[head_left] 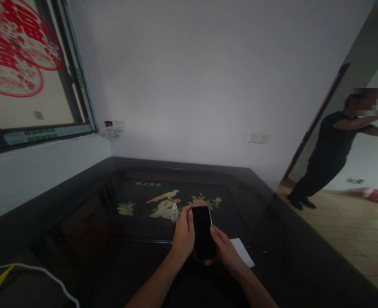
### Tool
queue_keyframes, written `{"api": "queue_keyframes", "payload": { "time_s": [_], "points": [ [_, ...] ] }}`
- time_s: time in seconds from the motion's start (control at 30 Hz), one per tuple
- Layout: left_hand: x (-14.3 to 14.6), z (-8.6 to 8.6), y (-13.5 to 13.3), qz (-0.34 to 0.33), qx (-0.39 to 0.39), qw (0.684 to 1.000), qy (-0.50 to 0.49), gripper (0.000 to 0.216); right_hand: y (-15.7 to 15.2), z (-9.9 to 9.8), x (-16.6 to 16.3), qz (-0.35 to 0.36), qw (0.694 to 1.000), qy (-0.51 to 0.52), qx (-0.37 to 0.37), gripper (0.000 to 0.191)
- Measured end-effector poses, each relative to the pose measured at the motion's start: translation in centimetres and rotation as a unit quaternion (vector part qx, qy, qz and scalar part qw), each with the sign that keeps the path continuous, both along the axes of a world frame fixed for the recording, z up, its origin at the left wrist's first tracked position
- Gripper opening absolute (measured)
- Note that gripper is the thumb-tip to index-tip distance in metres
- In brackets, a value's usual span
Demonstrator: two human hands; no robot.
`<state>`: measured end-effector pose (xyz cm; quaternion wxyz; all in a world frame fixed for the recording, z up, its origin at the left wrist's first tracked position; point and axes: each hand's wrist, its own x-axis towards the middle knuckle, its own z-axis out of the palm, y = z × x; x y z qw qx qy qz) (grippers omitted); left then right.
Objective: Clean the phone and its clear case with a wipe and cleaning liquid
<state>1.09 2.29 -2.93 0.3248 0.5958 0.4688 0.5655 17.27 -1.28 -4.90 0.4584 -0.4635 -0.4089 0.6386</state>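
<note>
A smartphone (203, 234) with a dark screen is held upright above the table, between both hands. My left hand (184, 233) grips its left edge, the thumb lying along the side. Lower on the right edge, my right hand (222, 246) closes round the phone, with some fingers hidden behind it. Just left of my left hand stands a small white dropper bottle (174, 213). A piece of white paper (242, 252) lies on the table behind my right wrist, partly covered by it.
The dark glossy table (89, 205) carries an inlaid bird-and-flower picture. A white cable (47, 272) with a yellow tag (1, 280) lies at lower left. Wall sockets (258, 137) sit above the table. A window (31, 64) is at left. Another person (331, 141) stands at right, arms raised.
</note>
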Motion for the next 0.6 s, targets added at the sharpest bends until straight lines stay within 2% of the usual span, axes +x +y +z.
{"api": "queue_keyframes", "payload": {
  "time_s": [0.2, 0.4, 0.6],
  "points": [
    [-0.2, -0.7, 0.7, -0.013, 0.016, 1.0, 0.013, 0.039, -0.5, 1.0, -0.3, 0.01, 0.999, -0.038, 0.021, 0.063],
    [-0.3, -0.7, 0.8, -0.031, 0.017, 0.999, 0.013, 0.039, -0.7, 1.1, -0.2, 0.018, 0.996, -0.08, 0.03, 0.073],
    [-0.4, -0.5, 0.7, -0.02, 0.019, 0.999, 0.026, 0.036, -0.5, 1.4, 0.4, -0.005, 0.98, -0.161, 0.115, 0.069]
  ]
}}
